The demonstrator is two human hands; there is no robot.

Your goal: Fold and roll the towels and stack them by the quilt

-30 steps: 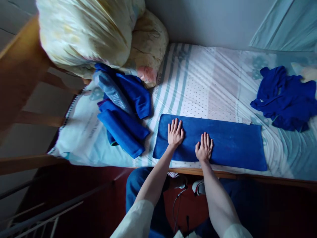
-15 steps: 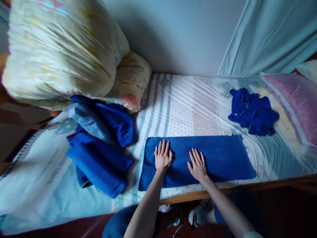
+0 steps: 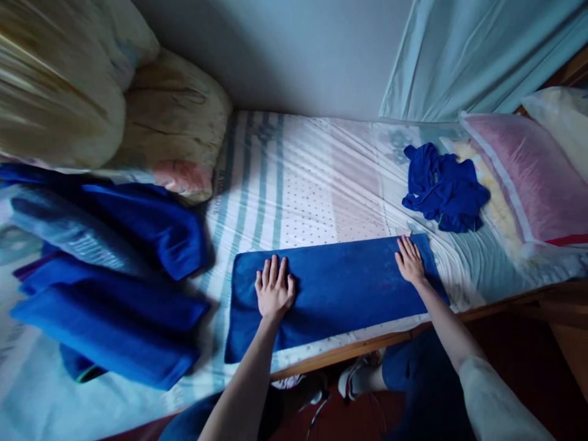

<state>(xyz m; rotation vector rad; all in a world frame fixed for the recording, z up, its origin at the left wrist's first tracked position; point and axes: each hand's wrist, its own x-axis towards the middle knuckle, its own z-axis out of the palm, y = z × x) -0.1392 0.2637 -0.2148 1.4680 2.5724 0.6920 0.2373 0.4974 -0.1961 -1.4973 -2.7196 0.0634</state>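
Observation:
A blue towel [image 3: 340,288], laid out as a long flat rectangle, lies along the front edge of the bed. My left hand [image 3: 274,288] rests palm down near its left end, fingers spread and nothing held. Close to the towel's right end, my right hand [image 3: 410,258] lies flat with its fingers stretched out. A small pale tag [image 3: 404,233] shows at the far edge beside my right fingertips.
Several folded blue cloths [image 3: 114,318] and a grey-blue one [image 3: 73,226] lie at left, before large floral bedding bundles [image 3: 169,110]. A crumpled blue garment [image 3: 445,187] sits by the pink pillow [image 3: 528,171]. The bed's wooden edge [image 3: 340,352] runs in front of my legs.
My right hand has slid rightward across the towel, from near its middle to its right end. My left hand stays near the left end. The view has turned to the right.

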